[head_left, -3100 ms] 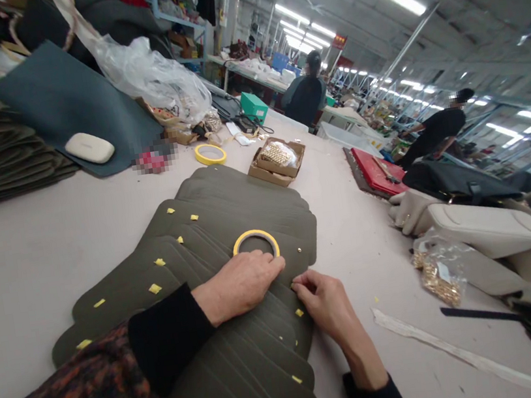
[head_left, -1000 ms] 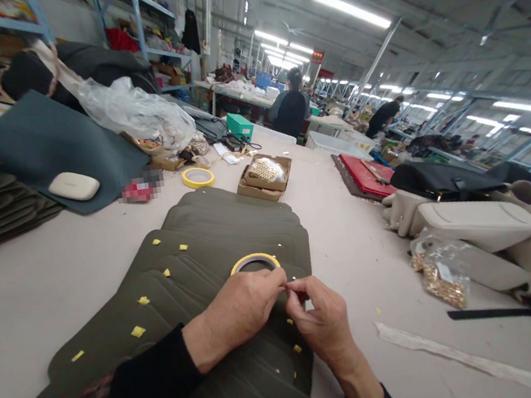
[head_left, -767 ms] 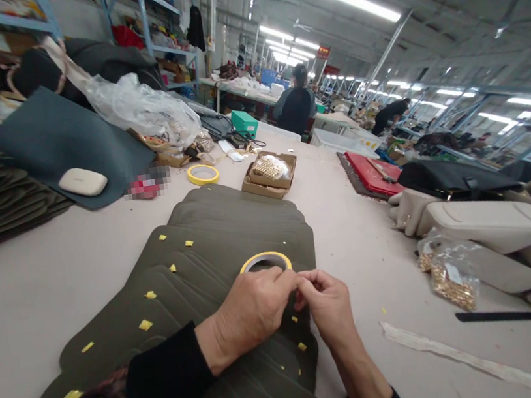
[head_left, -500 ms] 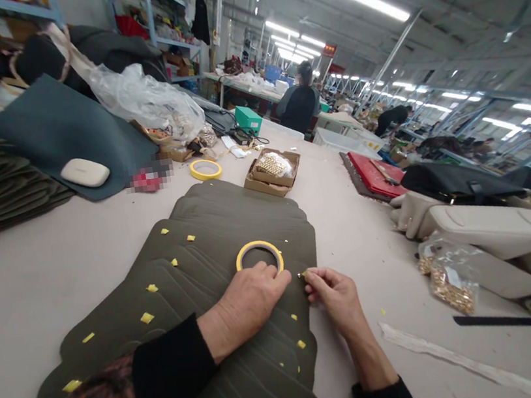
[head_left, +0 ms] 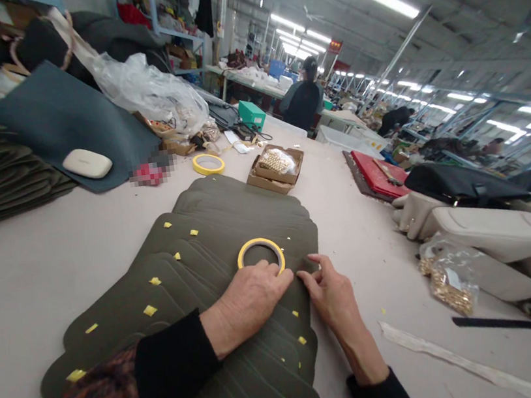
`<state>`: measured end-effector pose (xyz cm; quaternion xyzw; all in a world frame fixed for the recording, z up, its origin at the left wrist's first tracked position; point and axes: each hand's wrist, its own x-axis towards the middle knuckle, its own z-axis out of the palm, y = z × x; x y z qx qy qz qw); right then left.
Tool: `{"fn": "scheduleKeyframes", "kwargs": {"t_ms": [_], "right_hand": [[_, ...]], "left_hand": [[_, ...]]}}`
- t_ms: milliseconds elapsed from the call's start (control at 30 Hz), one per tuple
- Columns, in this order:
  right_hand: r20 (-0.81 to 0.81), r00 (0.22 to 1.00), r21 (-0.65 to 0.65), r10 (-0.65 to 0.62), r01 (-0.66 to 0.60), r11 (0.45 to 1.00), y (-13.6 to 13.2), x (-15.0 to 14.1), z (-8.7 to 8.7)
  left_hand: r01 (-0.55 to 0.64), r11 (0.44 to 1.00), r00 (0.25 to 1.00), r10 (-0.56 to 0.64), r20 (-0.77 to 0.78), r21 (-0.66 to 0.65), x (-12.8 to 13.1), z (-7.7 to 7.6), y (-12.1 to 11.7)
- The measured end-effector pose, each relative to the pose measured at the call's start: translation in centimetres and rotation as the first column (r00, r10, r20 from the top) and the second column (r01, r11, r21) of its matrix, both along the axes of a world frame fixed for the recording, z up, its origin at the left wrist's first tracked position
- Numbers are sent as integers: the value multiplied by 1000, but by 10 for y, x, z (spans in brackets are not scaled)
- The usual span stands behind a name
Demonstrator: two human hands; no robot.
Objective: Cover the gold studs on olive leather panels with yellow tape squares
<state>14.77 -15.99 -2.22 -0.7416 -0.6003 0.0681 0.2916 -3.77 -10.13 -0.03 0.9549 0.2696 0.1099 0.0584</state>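
Fanned olive panels (head_left: 227, 207) on the worktop (head_left: 98, 239): risk of slippage.
The left hand (head_left: 250, 303) clamps a yellow tape roll (head_left: 257, 242) over the panels; the right hand (head_left: 330, 292), thumb and forefinger parted, is at their edge. From where I stand, the left sleeve (head_left: 178, 369) brushing sideways could misalign them or drag up yellow tape pieces (head_left: 150, 311).

A cream oval case (head_left: 87, 164) is parked on a dark teal sheet (head_left: 61, 116), with a crumpled plastic bag (head_left: 146, 87) dumped along its edge. A green box (head_left: 251, 115) is set further back. On the right, a red sheet (head_left: 367, 168) is topped with some hand tool (head_left: 388, 172), cream bags (head_left: 496, 226) are piled beside a clear pouch of gold hardware (head_left: 451, 291), and a whitish strip (head_left: 435, 350) is laid nearby
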Motion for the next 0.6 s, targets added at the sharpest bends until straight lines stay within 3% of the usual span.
{"fn": "scheduleKeyframes", "kwargs": {"t_ms": [67, 133, 200, 267, 433, 600], "right_hand": [[107, 994, 79, 35, -44, 996, -5, 2, 1], [205, 968, 132, 142, -171, 976, -10, 4, 1], [279, 926, 113, 253, -294, 949, -11, 3, 1], [312, 904, 55, 292, -324, 945, -10, 2, 0], [146, 980, -94, 135, -122, 988, 4, -4, 1], [-61, 996, -192, -61, 49, 980, 12, -7, 8]], "left_hand": [[1, 1000, 1000, -1, 9, 14, -3, -2, 0], [5, 1000, 1000, -5, 11, 31, -6, -4, -1], [7, 999, 1000, -7, 7, 45, -7, -6, -1], [5, 999, 1000, -5, 0, 53, -8, -8, -2], [34, 998, 999, -34, -15, 53, -8, -7, -2], [44, 999, 999, -44, 3, 14, -10, 1, 4]]}}
